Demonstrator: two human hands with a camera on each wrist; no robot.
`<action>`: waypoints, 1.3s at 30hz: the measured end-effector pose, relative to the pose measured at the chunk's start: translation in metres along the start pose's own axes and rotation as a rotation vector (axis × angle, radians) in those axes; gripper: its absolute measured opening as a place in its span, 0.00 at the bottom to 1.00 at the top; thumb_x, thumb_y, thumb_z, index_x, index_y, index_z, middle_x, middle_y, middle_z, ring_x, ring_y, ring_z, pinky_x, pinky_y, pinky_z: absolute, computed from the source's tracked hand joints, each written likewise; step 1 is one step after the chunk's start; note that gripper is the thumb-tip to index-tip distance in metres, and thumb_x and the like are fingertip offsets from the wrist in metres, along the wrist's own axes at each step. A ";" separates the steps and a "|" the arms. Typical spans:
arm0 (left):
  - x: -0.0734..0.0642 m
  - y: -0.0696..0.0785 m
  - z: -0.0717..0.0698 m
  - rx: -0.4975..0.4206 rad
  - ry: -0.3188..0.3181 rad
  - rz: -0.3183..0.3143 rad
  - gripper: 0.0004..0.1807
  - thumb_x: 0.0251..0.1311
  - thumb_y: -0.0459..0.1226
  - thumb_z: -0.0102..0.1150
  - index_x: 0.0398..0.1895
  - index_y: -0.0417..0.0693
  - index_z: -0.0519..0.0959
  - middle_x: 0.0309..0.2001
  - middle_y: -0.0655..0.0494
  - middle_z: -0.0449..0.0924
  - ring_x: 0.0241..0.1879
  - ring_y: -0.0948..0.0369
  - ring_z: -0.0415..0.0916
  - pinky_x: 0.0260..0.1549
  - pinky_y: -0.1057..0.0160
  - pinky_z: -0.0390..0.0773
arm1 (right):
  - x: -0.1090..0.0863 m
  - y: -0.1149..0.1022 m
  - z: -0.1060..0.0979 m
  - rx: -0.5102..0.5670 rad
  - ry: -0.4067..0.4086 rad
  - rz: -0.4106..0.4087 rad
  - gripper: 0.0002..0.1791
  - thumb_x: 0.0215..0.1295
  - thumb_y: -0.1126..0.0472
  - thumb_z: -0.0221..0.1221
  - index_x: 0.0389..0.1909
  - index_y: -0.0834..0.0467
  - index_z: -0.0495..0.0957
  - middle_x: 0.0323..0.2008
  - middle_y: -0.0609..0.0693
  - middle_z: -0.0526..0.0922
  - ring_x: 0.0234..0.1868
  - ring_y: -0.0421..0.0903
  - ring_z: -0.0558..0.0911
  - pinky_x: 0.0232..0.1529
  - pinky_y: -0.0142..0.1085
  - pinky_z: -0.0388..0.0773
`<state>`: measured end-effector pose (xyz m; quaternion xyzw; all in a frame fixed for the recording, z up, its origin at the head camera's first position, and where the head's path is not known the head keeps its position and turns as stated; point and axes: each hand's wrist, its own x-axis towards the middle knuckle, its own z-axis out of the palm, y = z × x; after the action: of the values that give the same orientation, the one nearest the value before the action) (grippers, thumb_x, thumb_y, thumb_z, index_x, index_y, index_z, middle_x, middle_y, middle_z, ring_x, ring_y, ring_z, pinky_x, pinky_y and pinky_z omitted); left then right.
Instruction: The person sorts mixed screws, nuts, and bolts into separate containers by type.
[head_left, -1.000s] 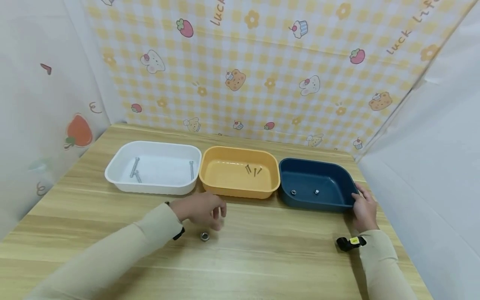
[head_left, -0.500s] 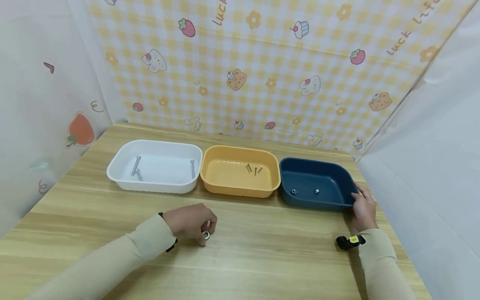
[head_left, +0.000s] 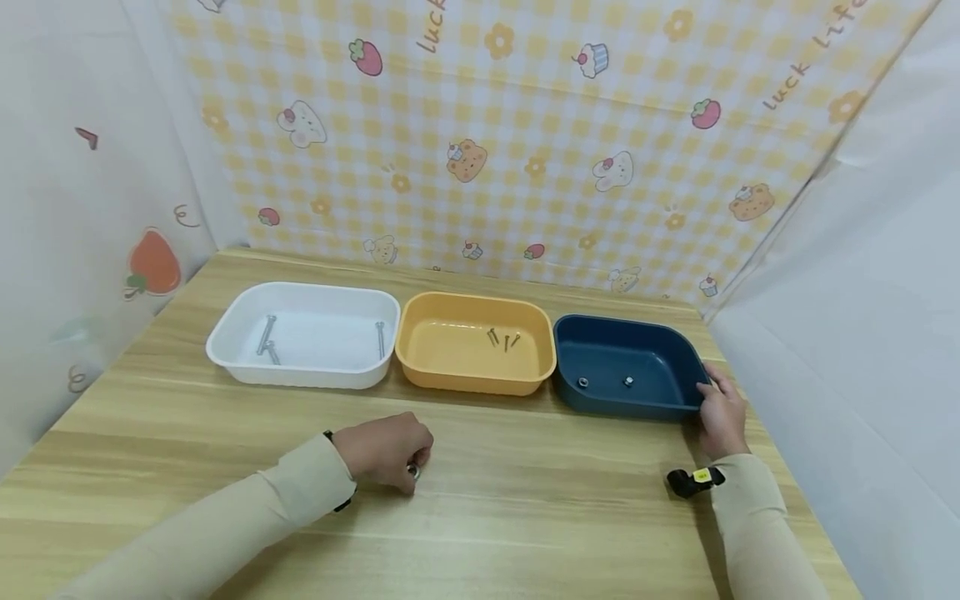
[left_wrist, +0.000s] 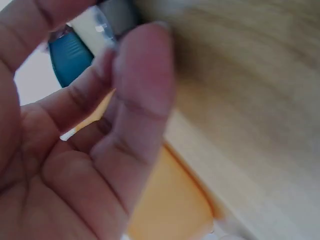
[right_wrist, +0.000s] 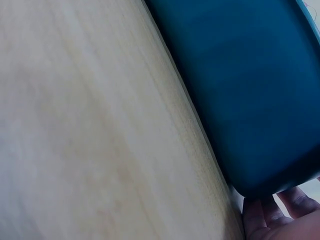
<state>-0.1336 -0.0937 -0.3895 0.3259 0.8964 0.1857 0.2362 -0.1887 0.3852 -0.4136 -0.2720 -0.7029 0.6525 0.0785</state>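
Note:
My left hand [head_left: 384, 452] pinches a silvery hex nut [head_left: 413, 472] between thumb and fingers, low over the wooden table in front of the yellow tray. Seen from the left wrist, the nut [left_wrist: 118, 19] sits at the fingertips, partly hidden by them. At the right, my right hand [head_left: 724, 419] grips the right end of the dark blue tray [head_left: 630, 410], thumb over its rim and fingers along the outside. Two small nuts lie inside that tray, one left nut [head_left: 582, 382] and one nearer the middle [head_left: 628, 382].
Left of the blue tray stands a yellow tray [head_left: 468, 383] holding several small screws [head_left: 506, 342]. A white tray [head_left: 300, 377] with long bolts [head_left: 266, 335] is at the far left. The trays form a row before a checked cloth backdrop [head_left: 420, 125].
My left hand has come down and slightly left from near the yellow tray to the nut, and its fingers have closed round it. My right hand keeps its hold on the blue tray.

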 end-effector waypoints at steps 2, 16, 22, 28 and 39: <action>0.003 -0.002 0.001 -0.039 0.005 0.014 0.13 0.44 0.31 0.69 0.18 0.52 0.74 0.18 0.65 0.70 0.21 0.69 0.64 0.20 0.69 0.67 | 0.000 0.000 0.001 0.004 -0.009 -0.012 0.28 0.76 0.60 0.42 0.75 0.46 0.56 0.76 0.42 0.47 0.73 0.42 0.50 0.70 0.36 0.53; 0.054 0.000 -0.017 -0.780 -0.069 0.066 0.07 0.66 0.32 0.56 0.36 0.33 0.76 0.29 0.45 0.81 0.27 0.55 0.81 0.31 0.58 0.84 | 0.003 -0.004 0.002 -0.004 -0.031 -0.020 0.28 0.77 0.60 0.40 0.76 0.49 0.53 0.76 0.44 0.47 0.73 0.43 0.50 0.71 0.37 0.52; 0.081 0.016 -0.036 -1.079 -0.033 0.087 0.17 0.72 0.33 0.45 0.47 0.21 0.71 0.35 0.42 0.78 0.30 0.58 0.79 0.35 0.59 0.84 | 0.004 -0.005 0.003 -0.011 -0.011 -0.031 0.28 0.76 0.61 0.41 0.75 0.49 0.55 0.76 0.44 0.48 0.73 0.43 0.51 0.70 0.37 0.53; 0.112 0.030 -0.045 -1.321 0.044 0.030 0.17 0.74 0.33 0.40 0.48 0.22 0.70 0.36 0.41 0.77 0.31 0.58 0.80 0.37 0.64 0.83 | 0.003 -0.003 0.003 -0.016 0.012 -0.025 0.28 0.75 0.62 0.42 0.75 0.51 0.57 0.76 0.45 0.50 0.72 0.41 0.50 0.70 0.36 0.53; 0.163 0.063 -0.054 -1.420 0.092 -0.089 0.13 0.73 0.30 0.44 0.51 0.25 0.70 0.36 0.43 0.74 0.35 0.58 0.80 0.42 0.67 0.81 | -0.001 0.001 -0.001 -0.049 -0.013 -0.052 0.28 0.76 0.61 0.41 0.75 0.52 0.54 0.76 0.46 0.46 0.74 0.44 0.46 0.71 0.40 0.50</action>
<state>-0.2422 0.0511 -0.3637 0.0484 0.5803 0.7285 0.3607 -0.1870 0.3856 -0.4143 -0.2514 -0.7260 0.6345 0.0842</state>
